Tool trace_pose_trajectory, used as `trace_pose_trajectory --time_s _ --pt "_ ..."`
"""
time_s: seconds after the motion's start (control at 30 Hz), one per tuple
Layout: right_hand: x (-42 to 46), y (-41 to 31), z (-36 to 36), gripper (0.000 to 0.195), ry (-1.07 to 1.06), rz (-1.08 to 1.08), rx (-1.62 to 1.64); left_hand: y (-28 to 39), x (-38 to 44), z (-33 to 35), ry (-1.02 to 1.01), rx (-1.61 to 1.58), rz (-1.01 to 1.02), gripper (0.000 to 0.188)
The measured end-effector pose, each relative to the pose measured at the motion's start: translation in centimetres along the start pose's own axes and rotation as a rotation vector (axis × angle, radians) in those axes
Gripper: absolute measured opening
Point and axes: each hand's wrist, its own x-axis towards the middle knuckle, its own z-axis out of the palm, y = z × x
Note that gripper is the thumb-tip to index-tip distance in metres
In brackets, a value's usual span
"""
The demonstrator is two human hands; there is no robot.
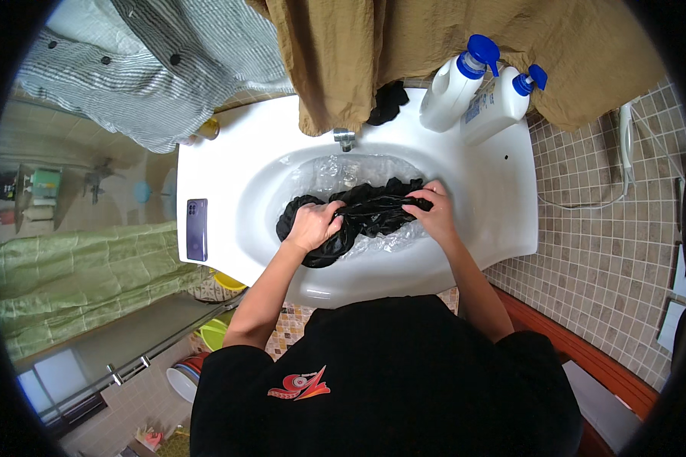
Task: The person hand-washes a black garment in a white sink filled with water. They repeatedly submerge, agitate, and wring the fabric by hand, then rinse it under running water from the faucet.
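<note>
A wet black garment (371,211) lies bunched in the basin of a white washbasin (491,211), with clear water under it. My left hand (314,224) grips a fold near the garment's left part, its fingers closed over the cloth. At the garment's right end, my right hand (435,212) pinches the cloth between thumb and fingers. A stretch of fabric runs between both hands. Behind the basin stands a chrome faucet (345,139), partly covered by hanging brown cloth.
Two white pump bottles with blue tops (451,91) (494,108) stand at the back right rim. A phone (196,229) lies on the left rim. Brown cloth (337,63) and a striped shirt (148,74) hang over the back. Black cloth (388,104) lies behind the faucet.
</note>
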Motion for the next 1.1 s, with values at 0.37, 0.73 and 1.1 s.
trace_pose_trajectory --time_s 0.37,0.73,1.1 --pt "-4.6 -2.7 -3.3 0.024 0.057 0.134 0.465 1.5 -5.5 -2.4 0.416 -0.071 -0.177 0.017" --pt "-3.5 -6.5 -1.2 0.018 -0.08 -0.19 0.07 2.6 -5.1 -0.1 0.048 0.075 -0.32 0.033" --pt "-2.0 -2.7 1.6 0.018 -0.541 -0.195 -0.128 4.1 -4.9 -0.3 0.025 0.034 -0.287 0.036"
